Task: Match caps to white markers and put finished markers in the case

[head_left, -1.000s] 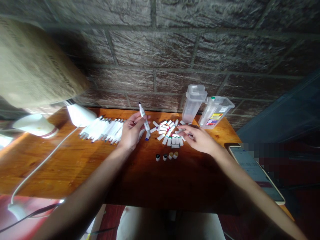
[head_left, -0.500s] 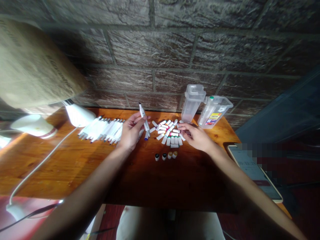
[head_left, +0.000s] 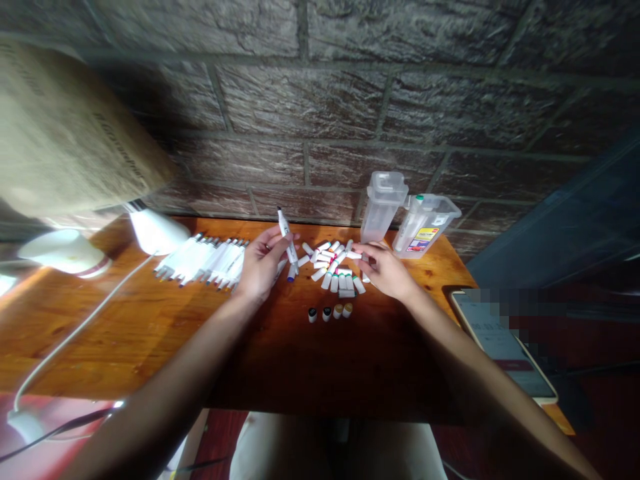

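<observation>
Right fingers [head_left: 368, 249] now at white cap [head_left: 353, 255]

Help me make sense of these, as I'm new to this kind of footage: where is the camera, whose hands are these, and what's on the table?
There is no machine here. One camera, worn on a person's head, looks forward and down at that person's bare hands. The left hand holds a white marker at a tilt. The right hand has its fingertips at the loose white marker caps; whether it grips one is hard to tell. On the wooden table, more markers lie side by side to the left. Four caps stand nearer the person, two black-topped and two tan-topped. Toward the wall are two clear plastic containers; a phone lies at the right.
</observation>
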Demonstrator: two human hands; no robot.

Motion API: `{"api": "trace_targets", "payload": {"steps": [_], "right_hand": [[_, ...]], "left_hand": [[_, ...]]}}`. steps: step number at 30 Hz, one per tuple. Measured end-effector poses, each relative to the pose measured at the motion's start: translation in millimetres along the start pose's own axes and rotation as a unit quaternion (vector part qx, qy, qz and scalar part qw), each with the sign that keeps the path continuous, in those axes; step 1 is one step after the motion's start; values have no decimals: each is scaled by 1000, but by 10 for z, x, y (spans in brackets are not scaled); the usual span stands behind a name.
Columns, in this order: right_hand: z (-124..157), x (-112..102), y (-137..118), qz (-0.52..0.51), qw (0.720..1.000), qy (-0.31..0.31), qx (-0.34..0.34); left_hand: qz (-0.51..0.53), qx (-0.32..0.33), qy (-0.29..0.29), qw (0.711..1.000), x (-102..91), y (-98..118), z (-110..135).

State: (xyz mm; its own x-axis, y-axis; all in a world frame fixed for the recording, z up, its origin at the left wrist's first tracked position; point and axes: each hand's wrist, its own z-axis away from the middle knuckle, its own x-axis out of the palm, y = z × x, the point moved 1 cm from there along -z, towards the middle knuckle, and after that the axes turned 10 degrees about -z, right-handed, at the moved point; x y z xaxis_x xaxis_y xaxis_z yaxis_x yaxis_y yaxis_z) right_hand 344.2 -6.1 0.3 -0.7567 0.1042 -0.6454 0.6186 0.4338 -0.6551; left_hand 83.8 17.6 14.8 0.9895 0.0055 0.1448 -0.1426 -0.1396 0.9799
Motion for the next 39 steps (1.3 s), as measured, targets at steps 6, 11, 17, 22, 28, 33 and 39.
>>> {"api": "trace_targets", "payload": {"steps": [6, 11, 17, 22, 28, 33, 39], "right_hand": [[110, -95, -175, -197, 980, -7, -16], [147, -101, -386, -274, 962, -9, 1], [159, -133, -512, -315, 949, -9, 4], [152, -139, -497, -331, 943, -7, 2], [143, -135, -529, -413, 909, 17, 50], [150, -86, -546, -490, 866, 22, 96], [119, -32, -512, -550, 817, 62, 163]], "left_hand": [[6, -4, -1, 1000, -1, 15, 7], [1, -3, 3, 1000, -7, 14, 4], [-9, 0, -7, 1000, -7, 0, 9], [-1, 1, -4, 1000, 0, -7, 9], [-1, 2, -4, 1000, -4, -6, 6], [-3, 0, -7, 1000, -5, -13, 6], [-11, -1, -11, 1000, -1, -26, 0]]}}
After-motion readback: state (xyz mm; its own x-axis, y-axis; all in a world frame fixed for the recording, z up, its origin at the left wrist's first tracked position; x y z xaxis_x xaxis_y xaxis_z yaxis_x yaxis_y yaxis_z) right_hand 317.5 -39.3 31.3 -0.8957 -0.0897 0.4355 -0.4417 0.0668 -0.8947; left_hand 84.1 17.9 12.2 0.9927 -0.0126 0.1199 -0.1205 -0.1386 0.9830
